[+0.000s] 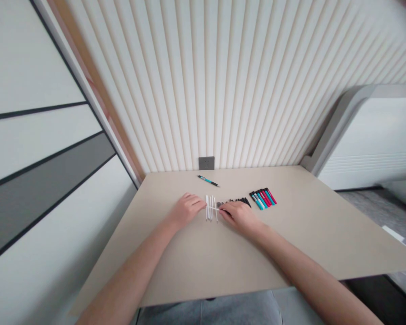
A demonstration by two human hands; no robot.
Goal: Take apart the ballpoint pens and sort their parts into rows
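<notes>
Your right hand (238,214) grasps a slim, white, plastic-looking stick (214,208), spanning toward your left hand (188,210) (its hold unclear); you seem mid-alignment; the next move calls for light, level turning.

I'm in a home here, and it looks very much like a bedroom! Straight ahead I have a cream wall of vertical fluted panels (203,90), decorative stuff, with a dark grey rectangular power socket (206,163) set low in it. Over on the left I get tall white panels banded in grey and edged in black (27,58), much like wardrobe doors. And on the right, a white panel in a curved grey frame (375,131), which reads to me as a bed's headboard, above grey streaky flooring (362,203).
</notes>
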